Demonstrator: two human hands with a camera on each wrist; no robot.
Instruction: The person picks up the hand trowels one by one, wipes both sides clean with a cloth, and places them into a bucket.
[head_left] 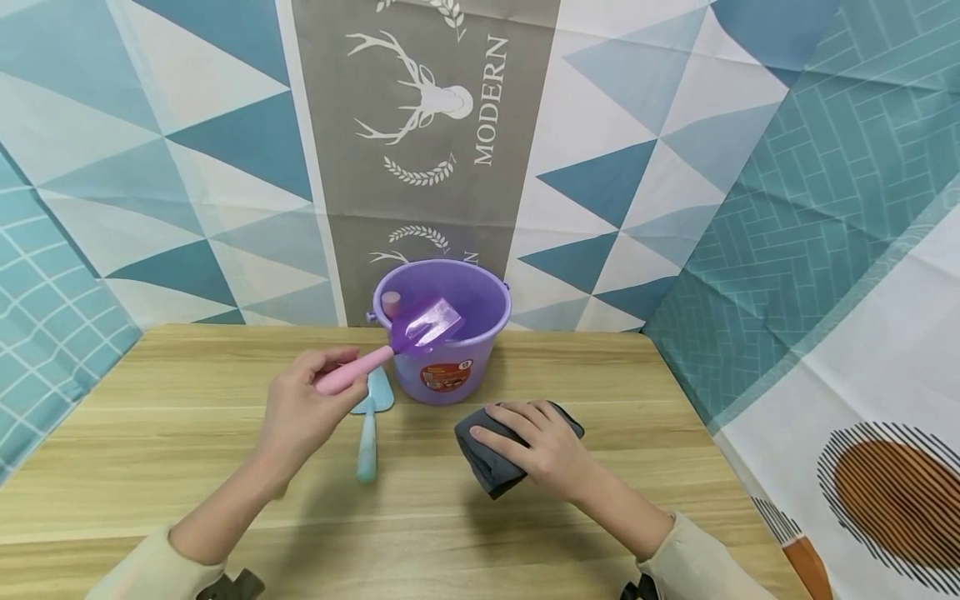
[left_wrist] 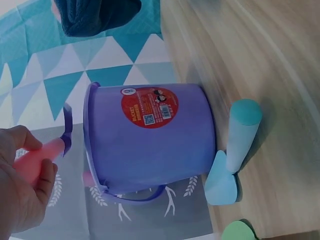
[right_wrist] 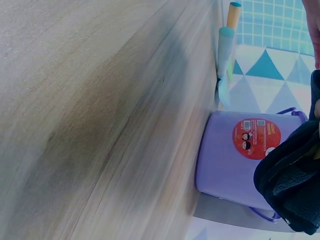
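My left hand [head_left: 303,408] pinches the pink handle of a toy shovel [head_left: 426,327] with a purple blade. The blade is raised over the near rim of a purple bucket [head_left: 442,385], which stands upright at the back of the table. Inside the bucket, a pink handle end [head_left: 391,303] shows by the left rim. My right hand [head_left: 551,446] grips a folded dark grey cloth [head_left: 487,454], held above the table to the right front of the bucket. In the left wrist view, the cloth [left_wrist: 97,15] hangs at the top.
A light blue toy shovel [head_left: 367,446] lies on the wooden table [head_left: 420,533] by the bucket's left front. Beyond it in the right wrist view is an orange-handled tool [right_wrist: 233,16] with a green part. A patterned sheet [head_left: 600,167] covers the wall behind.
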